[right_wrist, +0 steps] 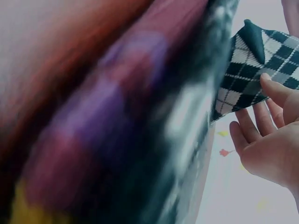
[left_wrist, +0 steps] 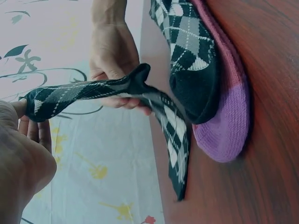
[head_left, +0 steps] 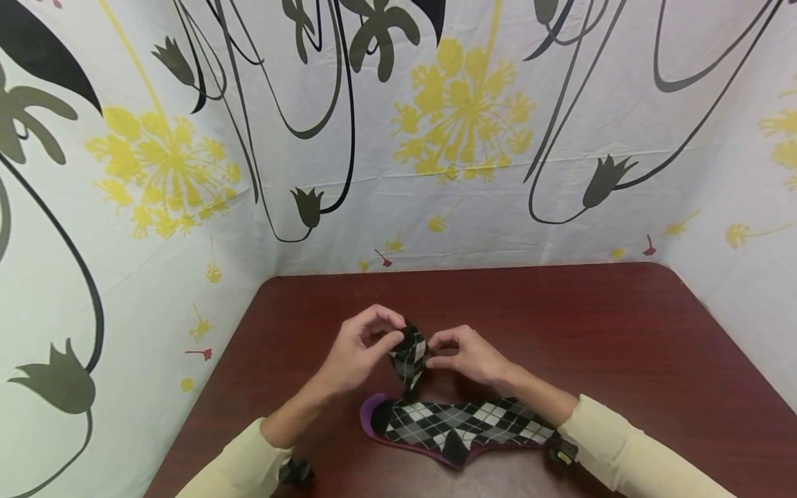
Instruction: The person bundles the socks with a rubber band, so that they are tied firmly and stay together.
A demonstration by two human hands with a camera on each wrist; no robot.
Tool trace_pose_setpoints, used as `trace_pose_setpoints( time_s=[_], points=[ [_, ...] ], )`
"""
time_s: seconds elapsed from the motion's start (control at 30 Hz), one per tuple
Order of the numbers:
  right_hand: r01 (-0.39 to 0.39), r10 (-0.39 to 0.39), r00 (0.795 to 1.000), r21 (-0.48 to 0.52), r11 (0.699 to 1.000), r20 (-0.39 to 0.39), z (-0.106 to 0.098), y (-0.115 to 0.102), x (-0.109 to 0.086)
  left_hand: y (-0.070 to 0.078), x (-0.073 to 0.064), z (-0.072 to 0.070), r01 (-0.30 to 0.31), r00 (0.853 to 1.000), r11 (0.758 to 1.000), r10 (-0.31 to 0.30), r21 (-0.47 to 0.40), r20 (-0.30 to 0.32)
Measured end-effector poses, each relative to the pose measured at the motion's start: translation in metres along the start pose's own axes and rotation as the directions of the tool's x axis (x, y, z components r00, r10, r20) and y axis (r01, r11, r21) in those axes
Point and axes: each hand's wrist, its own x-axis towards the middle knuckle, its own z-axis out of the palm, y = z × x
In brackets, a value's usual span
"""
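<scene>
A black, grey and white argyle sock [head_left: 411, 356] is held up above the table. My left hand [head_left: 355, 349] pinches its upper end between thumb and fingers. At the sock's right side is my right hand [head_left: 470, 353]. In the right wrist view that hand [right_wrist: 275, 135] has its thumb on the argyle face and its fingers behind the cloth. The sock's loose part [left_wrist: 175, 140] hangs down in the left wrist view. Below the hands, a second argyle sock [head_left: 467, 422] lies flat over a purple and pink knitted sock [head_left: 371, 411], whose edge shows along the toe and lower side.
The dark red-brown table [head_left: 311, 304] reaches back to a white cloth wall [head_left: 373, 138] with printed flowers. Another cloth panel [head_left: 143, 290] stands along the left side. A dark wrist device [head_left: 563, 451] is by the right sleeve, close over the flat sock's cuff end.
</scene>
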Motion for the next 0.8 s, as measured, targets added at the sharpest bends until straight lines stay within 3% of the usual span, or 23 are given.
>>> trace_pose_setpoints(
  time_s=[0.33,0.8],
  points=[
    [-0.009,0.009,1.0,-0.086,0.996,0.002,-0.017,0.01,-0.007,0.002,-0.003,-0.012,0.055,0.995,0.996,-0.061,-0.071,-0.084],
    [-0.049,0.047,0.999,-0.146,0.988,-0.015,-0.042,0.017,-0.023,0.003,-0.006,-0.031,0.044,0.989,0.994,-0.057,-0.097,-0.135]
  ],
)
